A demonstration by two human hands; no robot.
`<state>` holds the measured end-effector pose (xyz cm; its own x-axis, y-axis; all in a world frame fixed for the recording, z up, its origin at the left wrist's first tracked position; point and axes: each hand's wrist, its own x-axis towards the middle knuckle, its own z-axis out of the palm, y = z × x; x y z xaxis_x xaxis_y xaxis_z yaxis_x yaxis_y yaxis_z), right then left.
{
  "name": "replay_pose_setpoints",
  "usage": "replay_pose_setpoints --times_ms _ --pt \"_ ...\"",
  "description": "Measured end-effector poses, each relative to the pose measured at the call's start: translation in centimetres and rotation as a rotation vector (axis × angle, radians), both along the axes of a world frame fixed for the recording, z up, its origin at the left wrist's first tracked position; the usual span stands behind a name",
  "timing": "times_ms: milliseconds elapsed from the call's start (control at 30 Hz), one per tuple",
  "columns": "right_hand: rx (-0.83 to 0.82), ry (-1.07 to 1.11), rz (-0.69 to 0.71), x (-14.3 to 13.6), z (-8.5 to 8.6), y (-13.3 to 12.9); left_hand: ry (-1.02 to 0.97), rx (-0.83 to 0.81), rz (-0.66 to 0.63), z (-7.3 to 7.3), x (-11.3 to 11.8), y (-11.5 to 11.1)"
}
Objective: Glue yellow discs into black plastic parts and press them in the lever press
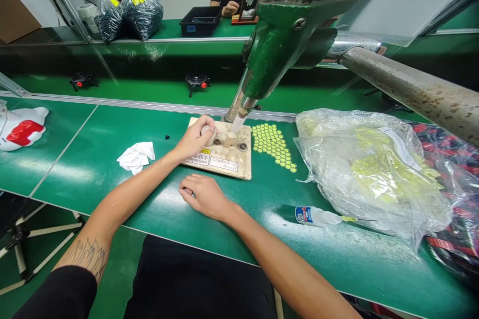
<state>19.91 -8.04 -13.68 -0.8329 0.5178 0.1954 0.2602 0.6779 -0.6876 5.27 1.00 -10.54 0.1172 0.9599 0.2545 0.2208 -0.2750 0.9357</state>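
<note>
My left hand point(195, 138) is closed around an off-white round block point(208, 135) at the left of a worn, pale base plate point(239, 169). A yellow warning label point(205, 151) is on the plate. A short tan post point(229, 138) and a dark metal ring point(242, 147) are beside the block. Just above the post, the white tip point(238, 122) of a green press point(273, 45) points down. My right hand point(205, 195) rests on the table in front of the plate, fingers curled in, with nothing visible in them.
Many small yellow-green discs point(273, 147) lie right of the plate. Farther right are a clear bag point(374, 174) of yellow-green pieces and a glue bottle point(316, 216) on its side. A crumpled tissue point(136, 157) lies left. Across the bench, another person's hand point(230, 8) is near a black tray point(200, 21).
</note>
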Motion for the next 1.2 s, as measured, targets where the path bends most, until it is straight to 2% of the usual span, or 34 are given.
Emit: replay_pose_setpoints --times_ms 1200 --pt "-0.003 -0.023 0.01 -0.01 0.3 0.17 0.037 0.032 0.014 0.24 0.14 -0.14"
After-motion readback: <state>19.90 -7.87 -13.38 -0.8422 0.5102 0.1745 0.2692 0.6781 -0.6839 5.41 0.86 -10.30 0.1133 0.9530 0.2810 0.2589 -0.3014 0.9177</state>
